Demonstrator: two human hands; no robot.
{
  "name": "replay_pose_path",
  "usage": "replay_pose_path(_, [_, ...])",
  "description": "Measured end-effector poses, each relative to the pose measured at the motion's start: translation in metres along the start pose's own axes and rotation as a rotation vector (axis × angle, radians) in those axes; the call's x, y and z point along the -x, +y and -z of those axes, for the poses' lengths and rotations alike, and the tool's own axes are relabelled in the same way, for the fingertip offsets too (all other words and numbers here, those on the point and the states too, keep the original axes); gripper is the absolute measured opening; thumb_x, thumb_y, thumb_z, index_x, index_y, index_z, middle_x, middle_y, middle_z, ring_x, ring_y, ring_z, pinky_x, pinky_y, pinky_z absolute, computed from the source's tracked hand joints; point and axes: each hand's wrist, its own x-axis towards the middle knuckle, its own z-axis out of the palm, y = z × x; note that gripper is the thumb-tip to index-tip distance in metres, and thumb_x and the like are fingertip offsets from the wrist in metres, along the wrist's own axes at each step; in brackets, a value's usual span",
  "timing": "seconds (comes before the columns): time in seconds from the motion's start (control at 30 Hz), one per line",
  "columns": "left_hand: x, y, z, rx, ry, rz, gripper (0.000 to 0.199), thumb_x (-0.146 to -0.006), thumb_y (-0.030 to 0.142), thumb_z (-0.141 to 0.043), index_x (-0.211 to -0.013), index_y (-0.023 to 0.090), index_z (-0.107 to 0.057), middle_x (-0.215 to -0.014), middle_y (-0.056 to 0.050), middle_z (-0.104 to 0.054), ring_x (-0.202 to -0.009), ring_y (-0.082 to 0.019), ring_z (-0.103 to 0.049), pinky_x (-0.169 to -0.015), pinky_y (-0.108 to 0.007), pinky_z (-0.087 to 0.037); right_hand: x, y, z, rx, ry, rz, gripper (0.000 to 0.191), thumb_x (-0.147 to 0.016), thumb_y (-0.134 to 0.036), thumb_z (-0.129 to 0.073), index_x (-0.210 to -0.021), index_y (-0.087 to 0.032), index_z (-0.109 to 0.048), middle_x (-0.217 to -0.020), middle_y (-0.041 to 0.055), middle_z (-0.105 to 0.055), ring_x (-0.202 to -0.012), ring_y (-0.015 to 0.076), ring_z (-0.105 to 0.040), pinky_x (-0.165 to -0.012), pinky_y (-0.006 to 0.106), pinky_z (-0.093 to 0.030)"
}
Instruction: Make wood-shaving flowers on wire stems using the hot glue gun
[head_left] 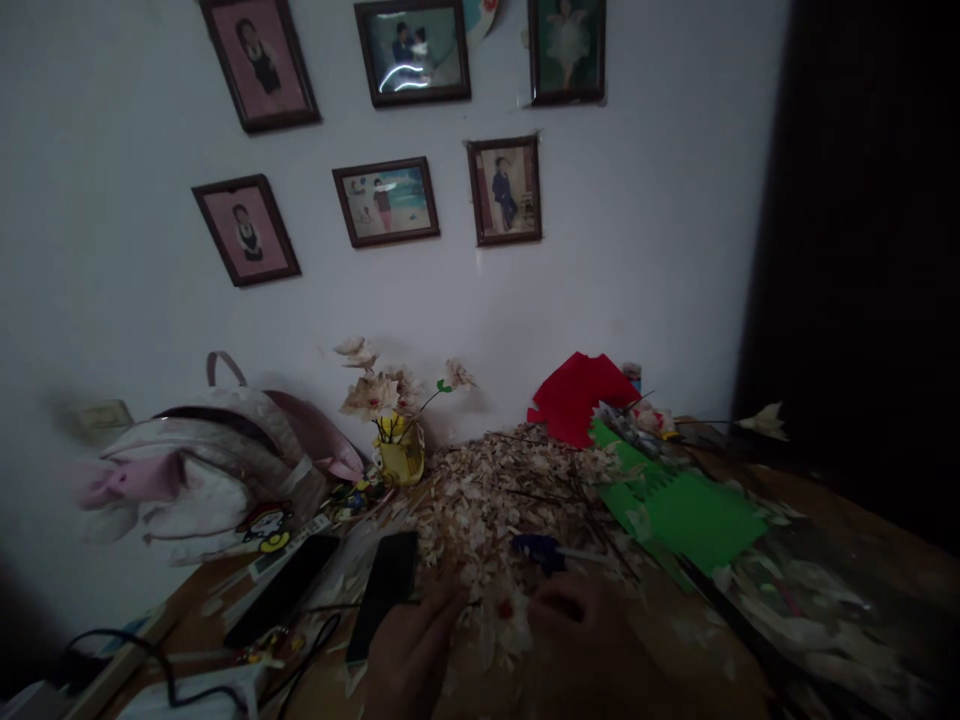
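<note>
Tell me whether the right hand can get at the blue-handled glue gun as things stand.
Probably yes. The right hand sits just below the blue-handled glue gun, and only loose pale petals seem to lie around it. They look too light to block the way.

Dim, flat room light; glare streak on upper framed photo (409,75); right hand (574,630) underexposed, soft; frame edges bowed, right edge near black
</note>
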Motion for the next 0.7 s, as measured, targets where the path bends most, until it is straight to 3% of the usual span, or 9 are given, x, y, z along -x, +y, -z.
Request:
replay_pose_path(0.3, [-0.0051,0.0006,0.0002,-0.035,0.091,-0.022,0.029,-0.088,0.015,-0.036,-0.093,0.02,-0.064,-0.079,-0.004,-0.074,-0.063,-0.011,-0.065,-0.056,-0.019,-0.046,-0.0056,0.0082,-0.0004,0.022,0.007,-0.043,0.024,-0.069,-0.034,-0.052,-0.068,-0.016,-0.068,-0.068,0.0044,-0.067,-0.068,0.019,-0.059,-0.06,0.025,-0.042])
replay_pose_path(0.6, [-0.0002,0.001,-0.0031,-0.008,0.071,-0.014,0.026,-0.088,0.014,-0.038,-0.096,0.019,-0.063,-0.083,-0.006,-0.073,-0.064,-0.011,-0.064,-0.056,-0.021,-0.046,-0.0051,0.004,0.0019,-0.009,0.015,-0.115,0.031,-0.069,-0.04,-0.051,-0.073,-0.015,-0.069,-0.073,0.0056,-0.069,-0.074,0.0202,-0.061,-0.064,0.026,-0.044])
replay_pose_path(0.7, [0.0007,0.0012,-0.0035,-0.013,0.046,-0.019,0.027,-0.088,0.015,-0.037,-0.097,0.018,-0.063,-0.084,-0.007,-0.073,-0.066,-0.012,-0.064,-0.056,-0.021,-0.046,-0.0039,0.0,0.0011,-0.035,-0.049,-0.1,0.034,-0.07,-0.04,-0.049,-0.073,-0.014,-0.07,-0.074,0.0067,-0.07,-0.074,0.0216,-0.061,-0.063,0.027,-0.043])
